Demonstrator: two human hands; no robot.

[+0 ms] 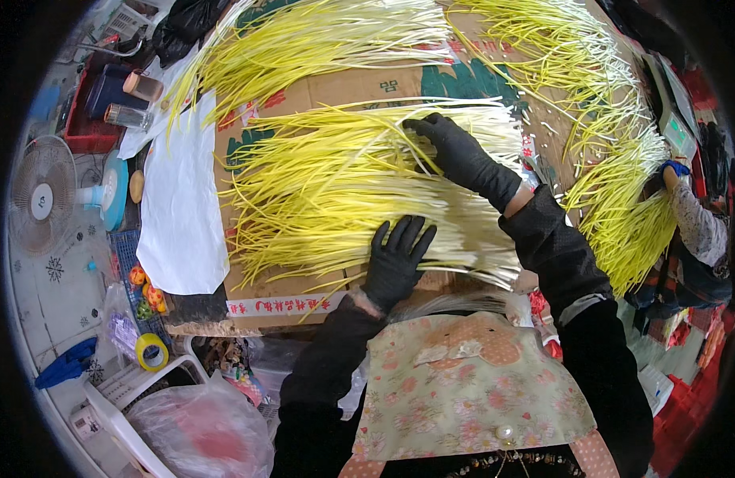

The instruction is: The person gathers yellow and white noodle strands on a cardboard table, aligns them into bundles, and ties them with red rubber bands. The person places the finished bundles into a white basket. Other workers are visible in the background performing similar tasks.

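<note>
A wide layer of yellow chive stalks (319,191), white at their right ends, lies across a cardboard sheet (355,86) before me. My left hand (397,263), in a black glove, rests with spread fingers on the near edge of the layer. My right hand (463,152), also black-gloved, is at the upper right part of the layer, its fingers bent around a few stalks that rise loosely to the left. Its fingertips are partly hidden. Another pile of yellow chives (319,36) lies farther back, and more chives (618,197) spread along the right side.
A co-worker's blue-gloved hand (677,168) touches chives at the right, near a scale (678,134). At the left are a white sheet (182,209), a red crate (92,143) with a jar (128,116), a fan (42,200) and a yellow tape roll (151,352).
</note>
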